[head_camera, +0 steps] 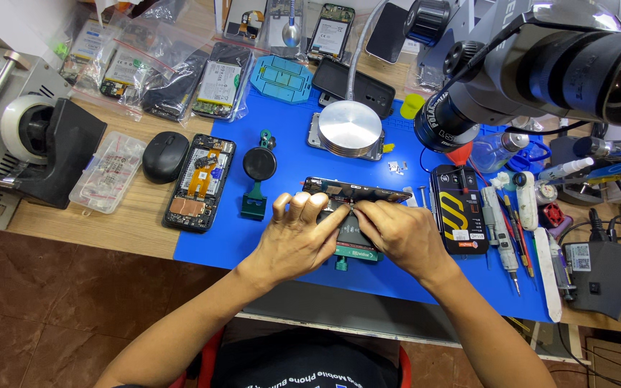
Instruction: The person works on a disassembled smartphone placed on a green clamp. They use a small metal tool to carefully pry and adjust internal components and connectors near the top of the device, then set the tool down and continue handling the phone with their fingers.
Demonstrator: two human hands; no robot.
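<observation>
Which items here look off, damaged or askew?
Nothing spilled. One opened phone with its back cover off lies half off the blue mat. Both hands, left hand and right hand, grip another opened phone.

Both forearms enter from the lower edge and converge over the blue mat (pixel 274 237). Left hand (pixel 297 237): palm down, fingers curled, fingertips at the mat's centre. Right hand (pixel 397 233): palm down, thumb and forefinger pinched together, touching the left hand's fingertips.
</observation>
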